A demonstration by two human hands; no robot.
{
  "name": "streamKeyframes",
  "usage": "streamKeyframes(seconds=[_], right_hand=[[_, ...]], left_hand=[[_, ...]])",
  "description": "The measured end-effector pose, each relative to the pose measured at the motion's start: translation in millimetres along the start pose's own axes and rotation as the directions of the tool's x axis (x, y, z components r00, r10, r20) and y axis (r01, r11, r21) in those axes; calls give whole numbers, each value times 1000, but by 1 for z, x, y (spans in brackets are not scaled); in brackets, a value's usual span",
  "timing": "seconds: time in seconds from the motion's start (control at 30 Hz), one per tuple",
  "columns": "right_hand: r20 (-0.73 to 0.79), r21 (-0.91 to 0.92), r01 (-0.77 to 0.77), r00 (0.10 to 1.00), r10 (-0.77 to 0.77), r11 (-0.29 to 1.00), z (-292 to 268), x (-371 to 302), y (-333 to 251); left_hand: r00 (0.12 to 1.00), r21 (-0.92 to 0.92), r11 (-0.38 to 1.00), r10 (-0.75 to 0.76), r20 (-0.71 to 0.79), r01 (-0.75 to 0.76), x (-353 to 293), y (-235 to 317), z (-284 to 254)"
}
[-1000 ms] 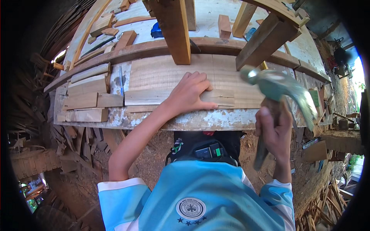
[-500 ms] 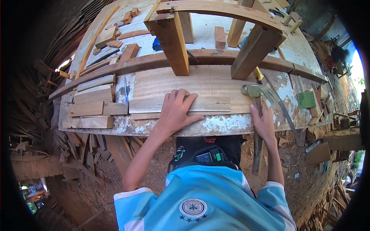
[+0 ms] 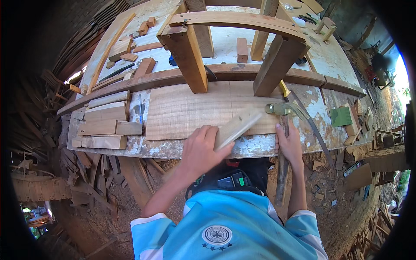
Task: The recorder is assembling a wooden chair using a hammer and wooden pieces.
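Observation:
My left hand is closed around a narrow wooden strip, tilted up and blurred by motion over the bench's near edge. Wrapped round the wooden handle of a claw hammer is my right hand; the metal head points away from me. Beneath both lies a wide flat board along the front of the bench. The legs of a wooden frame stand at the board's far side. A handsaw with a yellow handle rests right of the hammer.
Several short wood pieces are stacked at the bench's left, beside a blue pen. A long wooden beam crosses the bench behind the board. At the right lies a green pad. Scrap wood litters the ground.
The strip that lay on the board under my left hand is now gripped, lifted and swung at an angle toward me. The hammer has shifted slightly left with my right hand.

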State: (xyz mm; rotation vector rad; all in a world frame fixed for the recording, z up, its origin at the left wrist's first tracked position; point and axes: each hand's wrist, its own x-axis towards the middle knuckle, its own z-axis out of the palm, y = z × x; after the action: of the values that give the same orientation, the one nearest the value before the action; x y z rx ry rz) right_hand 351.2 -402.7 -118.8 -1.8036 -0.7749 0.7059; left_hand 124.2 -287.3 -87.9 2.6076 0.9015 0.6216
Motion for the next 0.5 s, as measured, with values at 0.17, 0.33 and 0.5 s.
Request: streamKeyframes(seconds=[0.17, 0.33, 0.5], right_hand=[[8, -7, 1, 1000, -1, 1000, -6, -2, -2], [-52, -403, 315, 929, -366, 859, 7, -4, 3], [166, -788, 370, 898, -408, 492, 13, -3, -27]], left_hand=[[999, -283, 959, 9, -44, -21, 9, 13, -42], [984, -316, 933, 179, -4, -171, 20, 15, -70], [966, 96, 962, 257, -2, -256, 44, 35, -123]])
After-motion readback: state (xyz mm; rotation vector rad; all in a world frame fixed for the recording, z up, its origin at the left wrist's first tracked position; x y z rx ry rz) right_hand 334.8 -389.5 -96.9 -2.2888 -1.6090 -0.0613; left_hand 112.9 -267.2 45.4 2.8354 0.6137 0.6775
